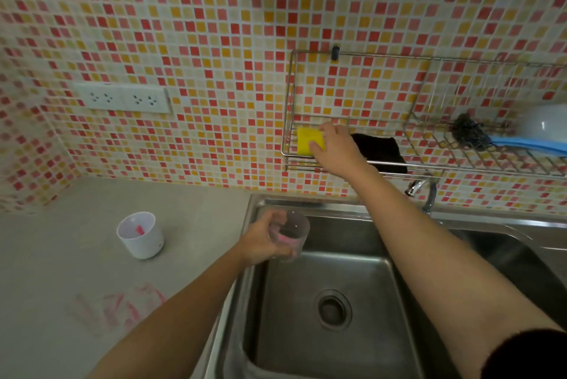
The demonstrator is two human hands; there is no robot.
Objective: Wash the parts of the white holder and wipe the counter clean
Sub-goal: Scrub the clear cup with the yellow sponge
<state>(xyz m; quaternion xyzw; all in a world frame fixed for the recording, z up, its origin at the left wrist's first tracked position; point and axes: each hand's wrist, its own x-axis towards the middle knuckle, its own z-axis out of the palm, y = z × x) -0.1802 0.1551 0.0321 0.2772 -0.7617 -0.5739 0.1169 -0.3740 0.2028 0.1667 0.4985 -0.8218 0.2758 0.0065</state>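
My left hand (264, 240) grips a clear plastic inner cup (291, 234) with pink smears, held over the left rim of the steel sink (306, 332). The white outer holder cup (140, 235) stands upright on the grey counter (61, 256), a pink smear inside it. My right hand (336, 145) reaches up to the wire wall rack (290, 133) and its fingers close on a yellow sponge (306, 140) lying in the rack's left end. Pink smears (122, 308) stain the counter near the front.
A black cloth (380, 151) lies in the rack beside the sponge. Further right sit a steel scourer (468, 133), a blue brush handle (527, 143) and a white bowl (546, 124). The tap (420, 186) is below the rack. Wall sockets (122, 99) are at left.
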